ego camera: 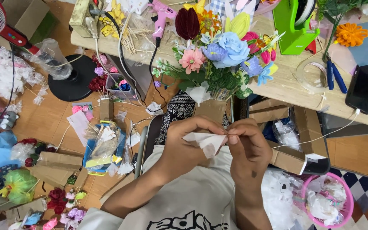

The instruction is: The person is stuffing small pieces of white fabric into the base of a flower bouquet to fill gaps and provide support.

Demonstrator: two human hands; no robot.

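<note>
Left hand (182, 142): close to the chest, fingers pinched on the near end of a white petal piece (206, 142).
Right hand (247, 142): touching the left, fingertips clamped on the far end.
Petal piece: held between both hands, long axis running left to right.
Beyond: artificial flower bouquet (218, 59) just past the hands, leaning against the wooden table (286, 87).

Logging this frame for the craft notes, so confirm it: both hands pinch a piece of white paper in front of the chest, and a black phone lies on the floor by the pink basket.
Wrong in one respect. The head view shows the black phone lying on the wooden table, not the floor. The rest holds: left hand and right hand pinch the white paper at the chest.
</note>
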